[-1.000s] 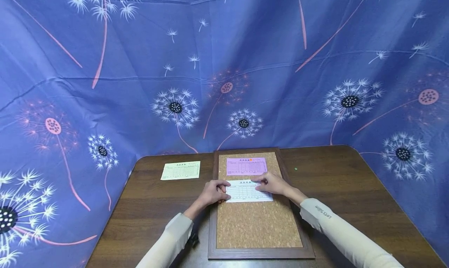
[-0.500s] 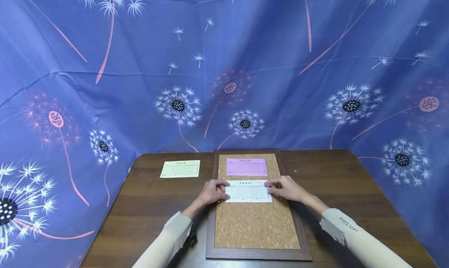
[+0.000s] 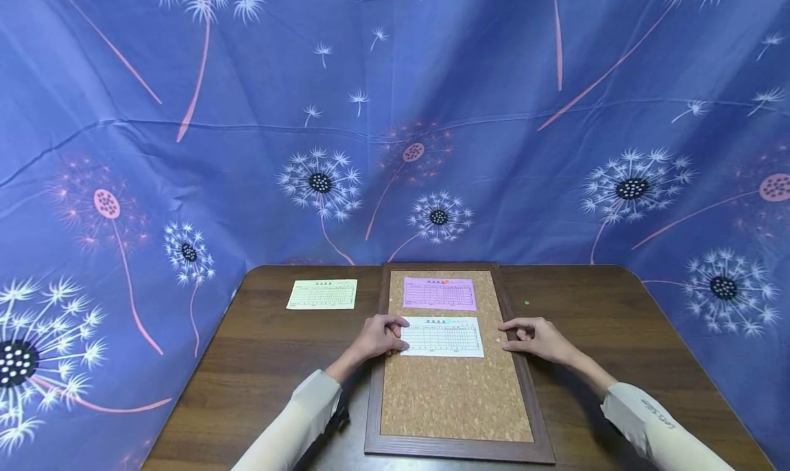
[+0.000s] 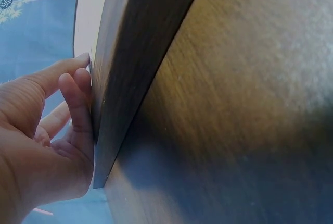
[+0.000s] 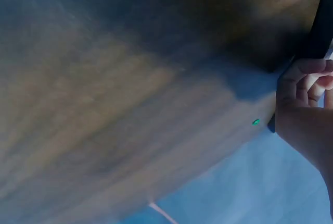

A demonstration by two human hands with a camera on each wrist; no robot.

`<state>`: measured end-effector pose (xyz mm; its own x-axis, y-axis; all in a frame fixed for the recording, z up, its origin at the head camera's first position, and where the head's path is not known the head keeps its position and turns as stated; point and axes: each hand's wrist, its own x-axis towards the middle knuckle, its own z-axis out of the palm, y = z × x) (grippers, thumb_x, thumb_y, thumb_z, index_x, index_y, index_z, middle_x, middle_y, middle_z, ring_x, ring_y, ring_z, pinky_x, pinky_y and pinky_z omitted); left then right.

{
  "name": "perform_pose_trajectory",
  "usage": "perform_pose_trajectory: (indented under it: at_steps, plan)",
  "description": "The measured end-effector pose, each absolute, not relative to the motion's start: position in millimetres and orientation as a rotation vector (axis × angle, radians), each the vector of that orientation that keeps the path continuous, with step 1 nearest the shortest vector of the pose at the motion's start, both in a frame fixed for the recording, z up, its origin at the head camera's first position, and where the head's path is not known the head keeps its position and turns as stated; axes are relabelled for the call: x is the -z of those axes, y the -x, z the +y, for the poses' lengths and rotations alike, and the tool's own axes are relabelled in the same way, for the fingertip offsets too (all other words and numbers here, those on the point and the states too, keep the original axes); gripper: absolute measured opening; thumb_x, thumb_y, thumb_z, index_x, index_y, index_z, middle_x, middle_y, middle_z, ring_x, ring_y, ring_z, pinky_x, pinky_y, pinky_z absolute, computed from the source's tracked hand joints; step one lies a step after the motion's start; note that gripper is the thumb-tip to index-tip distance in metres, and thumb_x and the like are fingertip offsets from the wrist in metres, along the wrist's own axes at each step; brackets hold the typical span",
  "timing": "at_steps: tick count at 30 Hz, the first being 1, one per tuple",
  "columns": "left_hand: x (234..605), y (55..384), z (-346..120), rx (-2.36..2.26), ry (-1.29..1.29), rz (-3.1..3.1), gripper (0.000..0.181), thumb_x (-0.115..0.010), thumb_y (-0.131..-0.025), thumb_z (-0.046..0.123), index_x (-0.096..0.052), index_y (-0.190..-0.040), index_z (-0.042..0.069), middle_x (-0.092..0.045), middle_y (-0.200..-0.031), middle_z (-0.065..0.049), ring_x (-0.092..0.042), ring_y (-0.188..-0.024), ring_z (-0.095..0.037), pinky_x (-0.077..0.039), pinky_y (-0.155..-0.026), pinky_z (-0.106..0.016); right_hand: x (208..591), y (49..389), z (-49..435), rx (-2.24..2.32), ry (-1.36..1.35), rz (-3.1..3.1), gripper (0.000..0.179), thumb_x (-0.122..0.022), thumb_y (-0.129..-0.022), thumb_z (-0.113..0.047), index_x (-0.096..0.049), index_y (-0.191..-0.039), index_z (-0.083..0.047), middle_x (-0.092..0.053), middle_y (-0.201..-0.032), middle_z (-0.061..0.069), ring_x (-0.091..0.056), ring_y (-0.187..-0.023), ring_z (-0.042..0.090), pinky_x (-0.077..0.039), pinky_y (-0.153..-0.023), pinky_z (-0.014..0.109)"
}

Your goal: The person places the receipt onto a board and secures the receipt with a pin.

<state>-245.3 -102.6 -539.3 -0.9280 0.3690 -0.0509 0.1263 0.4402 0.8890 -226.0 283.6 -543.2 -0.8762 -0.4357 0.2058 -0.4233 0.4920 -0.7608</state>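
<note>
Right hand (image 3: 542, 339) has just come off the right end of the white printed paper slip (image 3: 444, 337); now at the right edge of the brown-framed cork board (image 3: 457, 395), thumb and index apart, other fingers curled, nothing visibly held. Left hand (image 3: 378, 336) stays put: thumb and index apart, touching the slip's left edge, not clearly pinching. White slip lies on the cork between the hands, pale green dot (image 3: 448, 321) at its top, likely a pin, so probably fixed. Purple printed slip (image 3: 439, 296) with orange dot (image 3: 447, 282) just beyond it, between the hands. Light green printed slip (image 3: 322, 295) ahead-left of left hand, off the board on the wooden surface (image 3: 617, 320). Small bright green piece (image 3: 527, 303) just beyond right hand. No containers seen.
</note>
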Motion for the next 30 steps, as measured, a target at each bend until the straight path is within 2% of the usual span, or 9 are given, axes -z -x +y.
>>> perform_pose_trajectory:
  at_steps: [6,14,18,22,30]
  plan:
    - [540,245,-103,-1.486,-0.433,2.46,0.038,-0.084,-0.076,-0.004,-0.071,-0.112,-0.006,-0.063,-0.074,-0.002,-0.054,-0.048,-0.005,-0.048,-0.045,-0.017,546,225,297,1.493,0.738,2.453,0.029,-0.078,-0.087,-0.005,-0.07,-0.111,0.008,-0.044,-0.071,-0.01,-0.037,-0.058,-0.005,-0.034,-0.048,0.017]
    - [540,245,-103,-1.463,-0.442,2.478,0.036,-0.084,-0.076,-0.003,-0.072,-0.11,-0.005,-0.063,-0.074,0.0,-0.053,-0.048,-0.004,-0.046,-0.045,-0.016,547,229,307,1.448,0.662,2.264,0.027,-0.076,-0.089,-0.007,-0.065,-0.108,0.009,-0.053,-0.075,-0.01,-0.049,-0.059,-0.004,-0.048,-0.049,0.021]
    - [540,245,-104,-1.467,-0.448,2.46,0.038,-0.084,-0.076,-0.003,-0.072,-0.111,-0.005,-0.063,-0.076,-0.001,-0.053,-0.05,-0.002,-0.046,-0.047,-0.015,546,230,310,1.454,0.666,2.227,0.029,-0.076,-0.089,-0.005,-0.063,-0.109,0.012,-0.053,-0.076,-0.01,-0.049,-0.058,-0.004,-0.048,-0.049,0.021]
    - [542,244,-108,-1.506,-0.478,2.41,0.042,-0.084,-0.077,-0.003,-0.069,-0.116,-0.006,-0.066,-0.08,-0.006,-0.053,-0.052,-0.001,-0.047,-0.049,-0.015,546,229,312,1.464,0.665,2.21,0.03,-0.076,-0.089,-0.003,-0.061,-0.11,0.013,-0.052,-0.077,-0.01,-0.049,-0.058,-0.005,-0.048,-0.049,0.019]
    - [540,237,-141,-1.551,-0.496,2.263,0.045,-0.079,-0.085,0.001,-0.065,-0.127,-0.007,-0.066,-0.087,-0.013,-0.054,-0.058,-0.004,-0.048,-0.051,-0.017,545,227,310,1.488,0.715,2.17,0.031,-0.074,-0.09,-0.003,-0.059,-0.112,0.014,-0.05,-0.08,-0.007,-0.05,-0.059,-0.005,-0.049,-0.049,0.019]
